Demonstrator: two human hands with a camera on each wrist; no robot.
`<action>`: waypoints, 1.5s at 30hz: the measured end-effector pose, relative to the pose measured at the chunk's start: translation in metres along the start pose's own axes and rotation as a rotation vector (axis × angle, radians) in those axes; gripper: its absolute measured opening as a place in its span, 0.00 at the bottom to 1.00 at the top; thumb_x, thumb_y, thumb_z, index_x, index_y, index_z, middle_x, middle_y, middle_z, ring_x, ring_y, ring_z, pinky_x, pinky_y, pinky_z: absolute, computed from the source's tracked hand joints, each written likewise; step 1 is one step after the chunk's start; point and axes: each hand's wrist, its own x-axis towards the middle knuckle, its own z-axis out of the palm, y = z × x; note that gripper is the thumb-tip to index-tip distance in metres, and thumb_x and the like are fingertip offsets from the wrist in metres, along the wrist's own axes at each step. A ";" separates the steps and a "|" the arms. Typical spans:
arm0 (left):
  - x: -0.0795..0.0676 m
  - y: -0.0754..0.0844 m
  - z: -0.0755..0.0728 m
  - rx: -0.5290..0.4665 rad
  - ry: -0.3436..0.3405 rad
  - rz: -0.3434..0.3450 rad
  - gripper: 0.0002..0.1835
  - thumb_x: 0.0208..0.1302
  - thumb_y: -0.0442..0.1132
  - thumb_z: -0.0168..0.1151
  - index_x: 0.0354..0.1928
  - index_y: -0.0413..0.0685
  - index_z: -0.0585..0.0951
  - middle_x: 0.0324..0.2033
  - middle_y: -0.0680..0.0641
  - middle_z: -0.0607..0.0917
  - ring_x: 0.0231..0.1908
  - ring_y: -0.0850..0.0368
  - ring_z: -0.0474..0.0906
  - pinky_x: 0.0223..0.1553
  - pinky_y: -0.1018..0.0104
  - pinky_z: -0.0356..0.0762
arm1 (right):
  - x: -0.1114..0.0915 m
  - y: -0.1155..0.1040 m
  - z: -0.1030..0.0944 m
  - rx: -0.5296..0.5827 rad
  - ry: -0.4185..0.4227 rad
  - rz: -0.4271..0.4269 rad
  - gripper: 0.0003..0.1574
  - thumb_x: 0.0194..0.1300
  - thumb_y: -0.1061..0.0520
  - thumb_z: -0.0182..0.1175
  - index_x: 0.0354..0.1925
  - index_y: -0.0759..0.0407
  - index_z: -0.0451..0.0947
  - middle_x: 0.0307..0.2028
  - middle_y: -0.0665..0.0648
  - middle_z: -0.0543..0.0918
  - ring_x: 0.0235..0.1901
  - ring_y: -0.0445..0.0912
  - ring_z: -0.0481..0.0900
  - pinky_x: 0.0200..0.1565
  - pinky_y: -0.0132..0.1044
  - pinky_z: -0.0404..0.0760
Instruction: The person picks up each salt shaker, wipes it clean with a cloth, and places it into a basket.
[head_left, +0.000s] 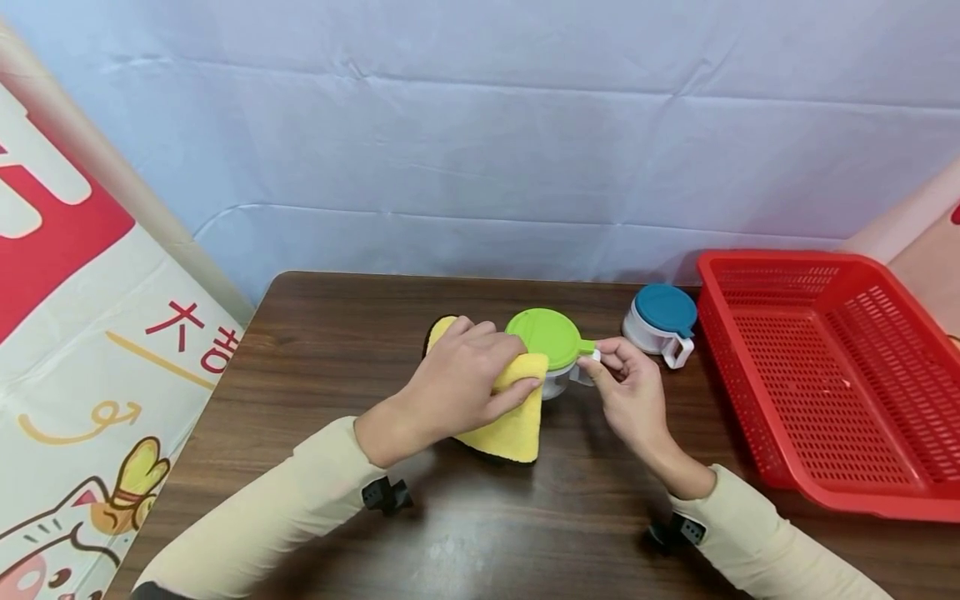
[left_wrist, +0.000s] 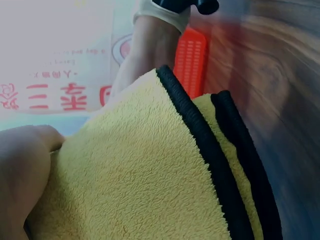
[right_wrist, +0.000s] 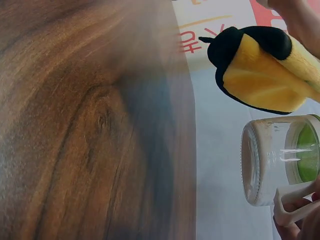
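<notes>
A clear seasoning jar [right_wrist: 270, 160] with a green lid [head_left: 543, 332] is held near the middle of the table. My right hand [head_left: 633, 396] pinches its white handle [right_wrist: 286, 204] with thumb and fingers, close by the lid's green tab. From the other side, my left hand [head_left: 468, 375] grips a folded yellow towel [head_left: 510, 433] with black edging, thumb on top. The towel overlaps the left side of the jar in the head view. In the left wrist view the plush cloth [left_wrist: 135, 170] fills most of the picture and hides the jar.
Behind my right hand stands a second jar with a blue lid [head_left: 666, 308] and a white handle. A red plastic basket [head_left: 780, 258] sits at the right of the brown wooden table [head_left: 337, 333]. A pale cloth backdrop [head_left: 487, 150] hangs behind the table's far edge.
</notes>
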 end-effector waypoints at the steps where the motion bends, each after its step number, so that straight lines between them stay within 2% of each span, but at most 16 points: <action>1: 0.002 0.003 0.001 0.009 0.005 -0.009 0.14 0.65 0.50 0.69 0.32 0.49 0.79 0.23 0.56 0.75 0.25 0.58 0.66 0.35 0.62 0.64 | 0.000 0.000 0.000 0.000 -0.002 -0.001 0.09 0.62 0.75 0.66 0.41 0.76 0.78 0.39 0.72 0.87 0.35 0.29 0.82 0.37 0.21 0.78; 6: 0.013 0.018 0.009 0.031 0.033 -0.070 0.15 0.64 0.50 0.70 0.29 0.50 0.77 0.19 0.56 0.72 0.26 0.58 0.68 0.34 0.61 0.63 | -0.001 -0.001 0.001 0.005 -0.002 0.002 0.08 0.62 0.75 0.67 0.40 0.76 0.78 0.36 0.60 0.89 0.35 0.29 0.82 0.38 0.22 0.78; 10: 0.022 0.031 0.017 0.085 0.082 -0.089 0.16 0.65 0.50 0.68 0.28 0.50 0.76 0.18 0.55 0.73 0.24 0.57 0.68 0.31 0.62 0.62 | -0.002 0.000 0.001 -0.007 -0.002 0.003 0.06 0.63 0.77 0.63 0.40 0.76 0.79 0.34 0.49 0.88 0.36 0.28 0.82 0.40 0.22 0.78; 13: 0.029 0.041 0.023 0.163 0.120 -0.100 0.16 0.65 0.52 0.68 0.30 0.49 0.78 0.18 0.55 0.77 0.23 0.57 0.69 0.30 0.63 0.63 | -0.004 -0.001 0.001 -0.024 0.000 -0.005 0.09 0.63 0.79 0.59 0.40 0.74 0.80 0.33 0.45 0.88 0.30 0.30 0.81 0.33 0.22 0.77; 16: 0.032 0.046 0.026 0.226 0.130 -0.124 0.16 0.63 0.53 0.70 0.31 0.49 0.80 0.20 0.55 0.80 0.23 0.57 0.71 0.30 0.63 0.65 | -0.005 -0.002 0.003 -0.029 0.003 -0.011 0.13 0.60 0.80 0.56 0.40 0.72 0.81 0.30 0.42 0.87 0.22 0.33 0.76 0.24 0.23 0.71; 19: 0.033 0.049 0.027 0.267 0.120 -0.146 0.16 0.63 0.54 0.70 0.33 0.49 0.81 0.21 0.54 0.81 0.24 0.56 0.74 0.30 0.63 0.66 | -0.006 -0.004 0.004 -0.035 0.011 -0.015 0.13 0.60 0.80 0.56 0.39 0.71 0.81 0.30 0.48 0.88 0.21 0.33 0.74 0.23 0.24 0.69; 23: 0.032 0.050 0.030 0.324 0.107 -0.159 0.15 0.63 0.54 0.70 0.33 0.50 0.82 0.21 0.54 0.82 0.25 0.57 0.76 0.29 0.63 0.67 | -0.007 -0.006 0.006 -0.026 0.017 -0.013 0.12 0.60 0.81 0.59 0.39 0.72 0.81 0.32 0.56 0.88 0.26 0.31 0.77 0.28 0.22 0.73; 26: 0.033 0.050 0.033 0.372 0.124 -0.159 0.14 0.61 0.53 0.71 0.33 0.51 0.83 0.22 0.54 0.83 0.26 0.57 0.77 0.29 0.64 0.68 | -0.008 -0.006 0.007 -0.017 0.018 -0.005 0.11 0.59 0.81 0.59 0.38 0.73 0.81 0.31 0.53 0.88 0.29 0.30 0.79 0.32 0.22 0.76; 31: 0.037 0.052 0.035 0.456 0.173 -0.147 0.12 0.61 0.51 0.70 0.30 0.53 0.83 0.22 0.54 0.82 0.27 0.57 0.79 0.30 0.64 0.70 | -0.008 -0.008 0.007 -0.024 0.024 0.015 0.10 0.61 0.80 0.58 0.38 0.73 0.80 0.32 0.58 0.88 0.28 0.31 0.79 0.32 0.22 0.76; 38: 0.038 0.053 0.035 0.506 0.182 -0.129 0.12 0.59 0.48 0.71 0.27 0.53 0.80 0.19 0.54 0.78 0.25 0.57 0.76 0.34 0.62 0.72 | -0.008 -0.010 0.007 0.004 0.018 0.029 0.10 0.61 0.81 0.58 0.39 0.74 0.79 0.30 0.51 0.88 0.28 0.32 0.81 0.33 0.23 0.78; 45: 0.036 0.050 0.036 0.526 0.220 -0.107 0.10 0.59 0.48 0.70 0.26 0.55 0.80 0.18 0.56 0.77 0.23 0.58 0.73 0.30 0.65 0.68 | -0.007 -0.009 0.006 0.015 0.021 0.005 0.08 0.62 0.79 0.60 0.39 0.74 0.80 0.31 0.45 0.88 0.30 0.32 0.82 0.35 0.23 0.79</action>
